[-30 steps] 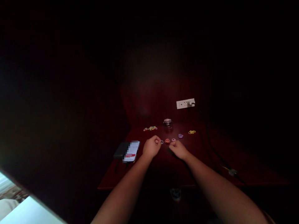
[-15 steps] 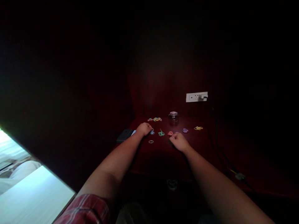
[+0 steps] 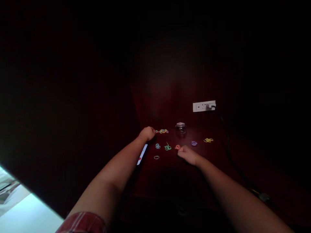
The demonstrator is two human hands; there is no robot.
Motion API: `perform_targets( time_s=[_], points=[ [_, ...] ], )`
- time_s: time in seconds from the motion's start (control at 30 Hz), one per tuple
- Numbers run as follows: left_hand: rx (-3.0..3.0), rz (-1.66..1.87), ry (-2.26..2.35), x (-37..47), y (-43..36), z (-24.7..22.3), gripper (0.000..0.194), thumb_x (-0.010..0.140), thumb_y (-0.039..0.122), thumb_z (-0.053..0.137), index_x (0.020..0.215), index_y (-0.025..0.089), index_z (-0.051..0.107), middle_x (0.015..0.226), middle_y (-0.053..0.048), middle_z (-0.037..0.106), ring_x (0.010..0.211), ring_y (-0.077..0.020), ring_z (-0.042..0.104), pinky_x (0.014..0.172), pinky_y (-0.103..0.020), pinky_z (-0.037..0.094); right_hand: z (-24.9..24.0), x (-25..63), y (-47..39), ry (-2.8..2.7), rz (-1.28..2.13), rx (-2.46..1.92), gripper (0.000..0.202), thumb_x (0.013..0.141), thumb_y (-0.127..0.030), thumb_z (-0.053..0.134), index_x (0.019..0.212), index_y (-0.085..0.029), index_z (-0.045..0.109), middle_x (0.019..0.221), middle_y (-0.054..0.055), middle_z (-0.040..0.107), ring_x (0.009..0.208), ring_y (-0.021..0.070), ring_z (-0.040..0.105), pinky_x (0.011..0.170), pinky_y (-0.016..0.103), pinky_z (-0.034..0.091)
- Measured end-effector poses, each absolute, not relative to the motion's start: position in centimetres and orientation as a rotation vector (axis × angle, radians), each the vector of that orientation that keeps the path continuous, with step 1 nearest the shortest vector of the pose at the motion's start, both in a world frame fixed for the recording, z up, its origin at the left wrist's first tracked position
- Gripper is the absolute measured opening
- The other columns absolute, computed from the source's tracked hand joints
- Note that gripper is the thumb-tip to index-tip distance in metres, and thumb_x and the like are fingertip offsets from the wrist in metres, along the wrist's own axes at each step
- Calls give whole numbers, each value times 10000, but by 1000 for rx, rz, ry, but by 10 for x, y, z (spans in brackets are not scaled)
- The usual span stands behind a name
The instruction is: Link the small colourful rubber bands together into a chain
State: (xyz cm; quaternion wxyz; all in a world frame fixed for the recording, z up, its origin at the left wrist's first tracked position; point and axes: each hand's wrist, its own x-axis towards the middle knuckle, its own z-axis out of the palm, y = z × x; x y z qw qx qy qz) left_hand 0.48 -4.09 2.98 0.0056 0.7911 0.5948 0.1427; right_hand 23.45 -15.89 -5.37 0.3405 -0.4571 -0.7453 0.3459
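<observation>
My left hand point(image 3: 147, 133) reaches to the left end of a mixed pile of coloured rubber bands point(image 3: 163, 131). Its fingers are curled together, and whatever they pinch is too small to make out. My right hand point(image 3: 188, 155) rests closed on the table beside a small group of orange-red bands point(image 3: 177, 147); its fingertips are hidden. Blue bands point(image 3: 157, 146) and green bands point(image 3: 167, 147) lie between the hands. Farther right are purple bands point(image 3: 193, 143) and yellow bands point(image 3: 208, 140). Nearer to me lies a single multicoloured ring point(image 3: 156, 157).
A clear lidded jar point(image 3: 180, 128) stands at the back of the dark red table point(image 3: 165, 174). By my left forearm lies a phone with a lit screen point(image 3: 142, 154). A white wall socket point(image 3: 204, 106) holds a plug, and a dark cable point(image 3: 228, 152) runs down the right.
My left hand has moved away from the blue bands, back to the mixed pile. My right hand stays near the orange-red bands. The view has tilted slightly upward.
</observation>
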Motion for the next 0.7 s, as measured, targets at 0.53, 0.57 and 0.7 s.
perform_targets(
  time_s=[0.53,0.57,0.7],
  points=[
    [2668,54,1705,62,62,-13,303,650,273,603,950,252,632,958,-30,643,857,-159,583,742,-195,422,-54,240,-144,-1978,1169,-1163,246,627,-142,404,415,-185,286,361,-65,238,354,48,215,370,203,164],
    [2670,56,1703,65,66,-15,309,643,268,609,950,251,630,963,-29,641,863,-159,581,745,-194,420,-54,240,-143,-1973,1155,-1165,266,632,-143,415,409,-188,277,355,-64,222,358,51,214,372,206,165],
    [2669,89,1720,69,75,-22,219,675,293,577,872,221,642,908,-51,647,824,-163,586,723,-204,417,-55,239,-140,-1966,1107,-1155,311,660,-173,447,404,-196,273,347,-60,191,373,62,219,380,214,165]
  ],
)
